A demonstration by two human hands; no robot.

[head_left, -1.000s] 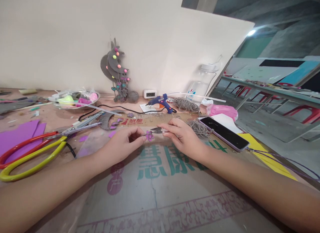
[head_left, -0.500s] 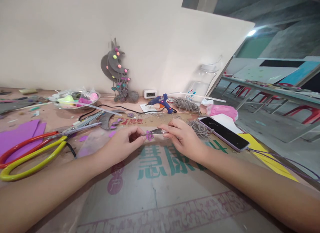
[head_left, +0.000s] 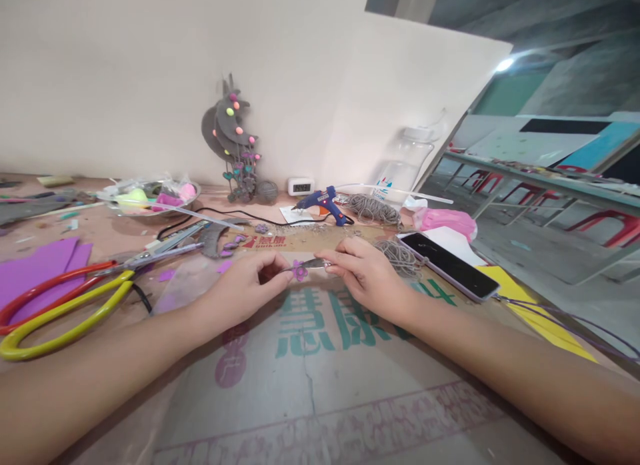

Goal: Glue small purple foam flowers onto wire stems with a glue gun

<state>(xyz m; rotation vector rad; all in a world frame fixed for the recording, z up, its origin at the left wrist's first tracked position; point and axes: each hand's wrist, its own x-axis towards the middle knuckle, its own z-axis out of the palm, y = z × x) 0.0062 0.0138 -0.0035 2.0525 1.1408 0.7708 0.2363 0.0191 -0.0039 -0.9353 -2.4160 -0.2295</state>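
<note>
My left hand [head_left: 249,286] pinches a small purple foam flower [head_left: 299,271] between thumb and fingers, just above the printed cardboard sheet [head_left: 320,372]. My right hand [head_left: 365,272] is closed around small metal snips [head_left: 314,263], whose blades point left and meet the flower's top edge. Both forearms rest on the cardboard.
Large scissors with red and yellow handles [head_left: 60,305] lie at left beside purple foam sheets [head_left: 30,268]. A blue glue gun [head_left: 323,203], grey cord coils [head_left: 373,210], a phone [head_left: 453,264], a pink cloth [head_left: 445,222], a bowl of scraps [head_left: 150,198] and a grey moon ornament [head_left: 233,142] stand further back.
The snips' blades have closed on the flower's edge; both hands stay almost still.
</note>
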